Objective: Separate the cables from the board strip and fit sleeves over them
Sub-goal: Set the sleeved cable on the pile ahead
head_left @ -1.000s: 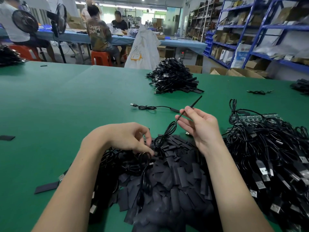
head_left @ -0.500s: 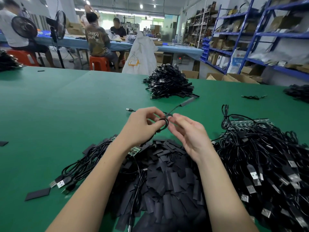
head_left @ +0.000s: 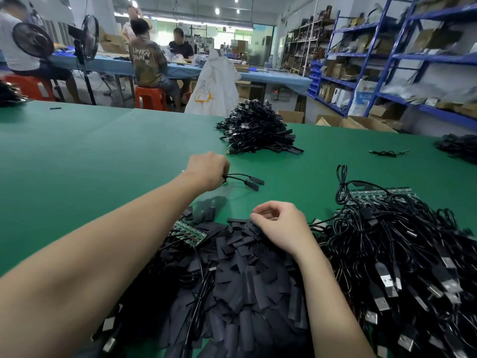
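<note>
Two sleeved cable ends (head_left: 254, 182) stick out rightward from the left hand (head_left: 207, 169), above the green table (head_left: 103, 156). Left arm reaches forward; fingers curled round the cables. Right hand (head_left: 282, 226) rests on the sleeve pile (head_left: 240, 275), fingers curled; whether it pinches a sleeve, cannot tell. Board strip (head_left: 189, 232) lies at the pile's left edge. Cable heap (head_left: 402, 254) lies right; finished pile (head_left: 258, 133) beyond.
</note>
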Demonstrator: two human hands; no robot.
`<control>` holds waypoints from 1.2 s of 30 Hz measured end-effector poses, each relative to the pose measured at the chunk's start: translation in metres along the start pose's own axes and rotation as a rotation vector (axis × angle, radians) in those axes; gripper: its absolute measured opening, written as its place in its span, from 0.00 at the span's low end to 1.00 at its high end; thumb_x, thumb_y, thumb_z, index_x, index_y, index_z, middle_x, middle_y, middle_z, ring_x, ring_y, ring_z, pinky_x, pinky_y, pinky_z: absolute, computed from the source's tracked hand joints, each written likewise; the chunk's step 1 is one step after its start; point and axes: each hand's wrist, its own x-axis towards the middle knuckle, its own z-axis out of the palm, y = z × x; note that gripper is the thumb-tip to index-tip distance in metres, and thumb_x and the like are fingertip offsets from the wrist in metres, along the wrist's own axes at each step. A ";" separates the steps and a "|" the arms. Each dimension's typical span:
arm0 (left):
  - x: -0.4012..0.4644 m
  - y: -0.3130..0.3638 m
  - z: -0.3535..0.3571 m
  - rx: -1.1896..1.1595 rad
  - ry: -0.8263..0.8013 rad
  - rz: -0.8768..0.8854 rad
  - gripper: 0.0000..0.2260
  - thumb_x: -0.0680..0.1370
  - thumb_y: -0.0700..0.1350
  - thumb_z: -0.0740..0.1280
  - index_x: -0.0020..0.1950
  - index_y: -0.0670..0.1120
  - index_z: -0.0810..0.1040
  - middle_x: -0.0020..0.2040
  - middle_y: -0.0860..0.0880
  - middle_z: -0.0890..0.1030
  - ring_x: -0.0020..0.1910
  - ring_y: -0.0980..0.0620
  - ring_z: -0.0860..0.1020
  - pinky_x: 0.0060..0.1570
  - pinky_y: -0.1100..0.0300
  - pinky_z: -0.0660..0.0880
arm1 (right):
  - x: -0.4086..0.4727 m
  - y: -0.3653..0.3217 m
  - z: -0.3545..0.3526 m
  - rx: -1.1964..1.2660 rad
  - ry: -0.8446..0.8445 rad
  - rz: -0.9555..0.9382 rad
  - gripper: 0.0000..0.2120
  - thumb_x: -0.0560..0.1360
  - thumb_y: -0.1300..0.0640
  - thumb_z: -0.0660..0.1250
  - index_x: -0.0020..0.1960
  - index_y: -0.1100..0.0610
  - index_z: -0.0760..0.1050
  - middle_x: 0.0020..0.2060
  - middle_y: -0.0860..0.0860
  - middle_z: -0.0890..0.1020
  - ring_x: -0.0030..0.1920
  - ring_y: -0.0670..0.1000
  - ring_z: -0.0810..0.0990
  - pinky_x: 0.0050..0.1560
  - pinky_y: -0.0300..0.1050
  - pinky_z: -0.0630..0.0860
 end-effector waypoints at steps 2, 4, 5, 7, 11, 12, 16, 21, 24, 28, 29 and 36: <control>0.007 0.000 0.011 -0.005 -0.001 -0.007 0.12 0.79 0.41 0.66 0.59 0.53 0.82 0.56 0.47 0.83 0.55 0.42 0.81 0.43 0.56 0.71 | 0.001 0.002 0.002 -0.011 -0.005 -0.010 0.02 0.73 0.52 0.74 0.45 0.49 0.84 0.38 0.39 0.84 0.38 0.29 0.78 0.36 0.20 0.68; 0.013 0.001 0.019 -0.018 0.026 -0.010 0.12 0.78 0.41 0.66 0.58 0.53 0.82 0.55 0.47 0.83 0.55 0.42 0.80 0.43 0.56 0.71 | 0.002 0.003 0.002 -0.012 -0.006 -0.007 0.02 0.73 0.52 0.73 0.45 0.49 0.84 0.37 0.38 0.84 0.39 0.30 0.78 0.36 0.19 0.68; 0.015 0.003 0.022 -0.013 0.046 -0.003 0.12 0.78 0.40 0.66 0.58 0.53 0.83 0.55 0.47 0.83 0.55 0.42 0.80 0.43 0.57 0.70 | 0.002 0.004 0.002 -0.015 -0.008 -0.007 0.03 0.73 0.52 0.73 0.45 0.49 0.84 0.37 0.39 0.84 0.39 0.30 0.79 0.36 0.19 0.68; 0.019 0.005 0.027 0.030 0.076 0.014 0.12 0.78 0.40 0.66 0.57 0.52 0.83 0.55 0.47 0.83 0.55 0.43 0.80 0.42 0.57 0.69 | 0.003 0.005 0.003 -0.024 -0.012 -0.011 0.03 0.73 0.51 0.73 0.45 0.50 0.84 0.37 0.39 0.84 0.39 0.30 0.79 0.37 0.19 0.68; 0.023 0.010 0.035 0.076 0.065 0.015 0.12 0.77 0.38 0.66 0.57 0.49 0.83 0.54 0.45 0.83 0.52 0.41 0.81 0.41 0.56 0.70 | 0.002 0.005 0.003 -0.041 -0.021 -0.013 0.04 0.73 0.51 0.73 0.45 0.50 0.85 0.39 0.40 0.85 0.39 0.31 0.79 0.36 0.20 0.69; 0.023 0.011 0.036 0.062 0.063 0.015 0.13 0.77 0.37 0.66 0.58 0.49 0.82 0.54 0.45 0.83 0.53 0.41 0.81 0.41 0.55 0.71 | 0.002 0.006 0.003 -0.043 -0.020 -0.012 0.04 0.73 0.51 0.73 0.45 0.50 0.85 0.39 0.40 0.85 0.39 0.31 0.79 0.36 0.20 0.69; 0.019 0.009 0.034 -0.043 0.059 0.034 0.18 0.77 0.39 0.65 0.67 0.50 0.74 0.59 0.46 0.81 0.55 0.42 0.79 0.43 0.54 0.70 | 0.002 0.004 0.003 -0.050 -0.009 -0.034 0.03 0.73 0.52 0.73 0.45 0.50 0.84 0.38 0.40 0.85 0.40 0.31 0.79 0.36 0.20 0.68; -0.019 0.001 0.001 -0.453 0.034 0.018 0.16 0.77 0.48 0.70 0.64 0.50 0.75 0.50 0.50 0.81 0.52 0.47 0.79 0.50 0.55 0.76 | -0.001 -0.003 0.005 -0.068 0.081 -0.079 0.02 0.73 0.52 0.71 0.44 0.47 0.83 0.35 0.39 0.84 0.39 0.37 0.81 0.43 0.33 0.76; -0.062 -0.001 -0.014 -0.726 0.102 0.020 0.07 0.78 0.49 0.71 0.54 0.50 0.79 0.43 0.53 0.81 0.38 0.59 0.77 0.42 0.68 0.73 | -0.003 -0.011 0.004 -0.087 0.185 -0.095 0.03 0.73 0.51 0.70 0.42 0.45 0.83 0.34 0.39 0.83 0.39 0.41 0.82 0.48 0.43 0.81; -0.111 -0.005 -0.020 -0.777 0.146 -0.011 0.03 0.80 0.48 0.68 0.48 0.51 0.80 0.42 0.57 0.81 0.35 0.57 0.77 0.38 0.67 0.72 | -0.010 -0.033 0.010 -0.131 0.112 -0.136 0.04 0.74 0.47 0.70 0.41 0.43 0.83 0.34 0.36 0.83 0.41 0.42 0.82 0.48 0.44 0.80; -0.116 -0.006 -0.021 -0.769 0.122 -0.016 0.03 0.80 0.47 0.67 0.48 0.51 0.80 0.41 0.58 0.81 0.34 0.56 0.76 0.37 0.66 0.72 | -0.012 -0.039 0.015 -0.192 0.071 -0.161 0.05 0.74 0.46 0.69 0.42 0.43 0.83 0.36 0.36 0.83 0.43 0.43 0.82 0.47 0.43 0.78; -0.126 -0.024 -0.017 -0.678 0.066 -0.023 0.05 0.79 0.42 0.66 0.46 0.48 0.81 0.41 0.54 0.83 0.42 0.52 0.80 0.44 0.61 0.74 | -0.036 -0.062 0.075 -0.606 -0.142 -0.304 0.19 0.76 0.35 0.64 0.54 0.48 0.82 0.49 0.52 0.78 0.57 0.57 0.73 0.55 0.51 0.72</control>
